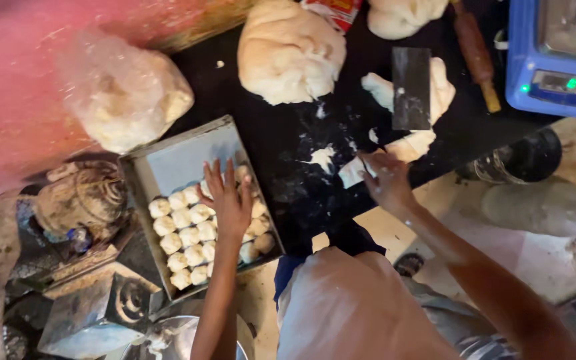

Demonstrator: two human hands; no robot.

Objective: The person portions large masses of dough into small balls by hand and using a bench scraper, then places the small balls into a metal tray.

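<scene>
Rolling pin [476,53], blue scale [555,63], bagged dough [128,93]

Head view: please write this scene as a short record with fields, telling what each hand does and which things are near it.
left hand: left hand lies flat, fingers spread, on the dough balls
tray: metal tray, dough balls in rows, far part bare
right hand: right hand pinches a small dough piece
surface: black worktop, floury
near the right hand: dough scraper, cut dough
further away: big dough lump, rolling pin, blue scale, bagged dough

The left hand [230,200] presses flat on dough balls [185,233] in the tray [175,157]; the right hand [387,181] pinches a dough strip [353,172] on the counter [288,140].
</scene>
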